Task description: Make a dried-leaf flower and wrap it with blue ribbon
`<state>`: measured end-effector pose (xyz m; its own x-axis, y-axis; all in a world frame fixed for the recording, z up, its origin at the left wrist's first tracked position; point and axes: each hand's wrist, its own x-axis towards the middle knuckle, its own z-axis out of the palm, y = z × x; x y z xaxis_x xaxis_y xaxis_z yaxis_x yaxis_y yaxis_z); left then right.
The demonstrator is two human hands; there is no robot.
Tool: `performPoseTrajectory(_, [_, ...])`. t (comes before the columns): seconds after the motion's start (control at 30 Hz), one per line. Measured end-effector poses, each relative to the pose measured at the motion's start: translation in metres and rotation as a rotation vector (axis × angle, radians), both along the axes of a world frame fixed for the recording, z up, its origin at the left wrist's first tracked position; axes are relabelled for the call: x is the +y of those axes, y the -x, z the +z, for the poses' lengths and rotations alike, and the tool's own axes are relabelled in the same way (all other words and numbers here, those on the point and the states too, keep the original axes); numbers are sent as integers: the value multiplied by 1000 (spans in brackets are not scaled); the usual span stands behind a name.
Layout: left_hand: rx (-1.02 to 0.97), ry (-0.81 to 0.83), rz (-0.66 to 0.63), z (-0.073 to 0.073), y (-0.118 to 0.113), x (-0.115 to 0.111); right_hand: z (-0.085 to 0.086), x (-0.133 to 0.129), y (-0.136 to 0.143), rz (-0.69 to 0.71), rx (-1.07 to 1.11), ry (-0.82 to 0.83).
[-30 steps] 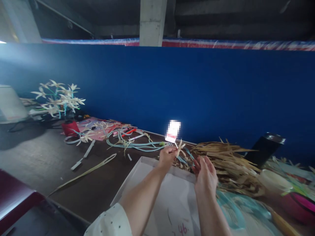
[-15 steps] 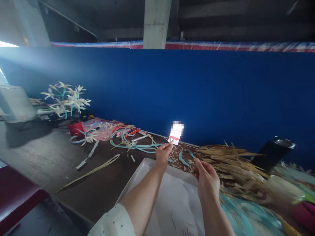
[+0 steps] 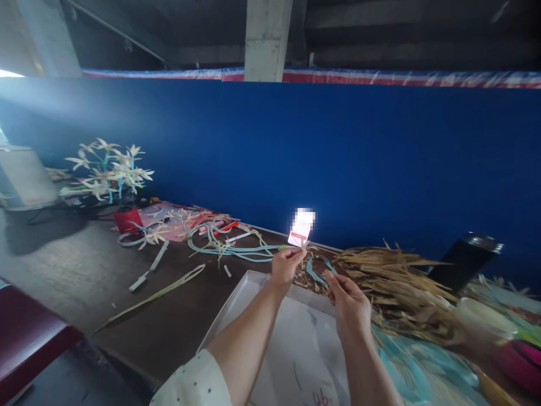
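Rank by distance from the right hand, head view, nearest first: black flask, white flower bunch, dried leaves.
1. Dried leaves: just right of the right hand.
2. Black flask: farther right, beyond the leaves.
3. White flower bunch: far left.

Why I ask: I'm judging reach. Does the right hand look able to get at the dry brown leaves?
Probably yes: the right hand is beside the dry brown leaves with nothing visible between them, though whether its pinched fingers hold something is unclear.
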<state>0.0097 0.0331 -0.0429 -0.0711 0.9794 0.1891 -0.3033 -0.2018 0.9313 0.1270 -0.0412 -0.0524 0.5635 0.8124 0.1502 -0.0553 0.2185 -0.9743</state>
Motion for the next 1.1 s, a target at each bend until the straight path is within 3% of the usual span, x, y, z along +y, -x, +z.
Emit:
performPoseTrajectory(0.43, [155, -64, -24, -1, -4, -6, 2, -1, 2, 70, 16, -20])
performPoseTrajectory(0.6, [193, -169, -44, -5, -9, -7, 11, -7, 6, 219, 162, -58])
performPoseTrajectory(0.77, [234, -211, -74, 1, -10, -15, 15, -12, 8, 360, 220, -50])
performPoseTrajectory(1.1, [417, -264, -85, 5, -8, -20, 16, -12, 10, 356, 112, -116])
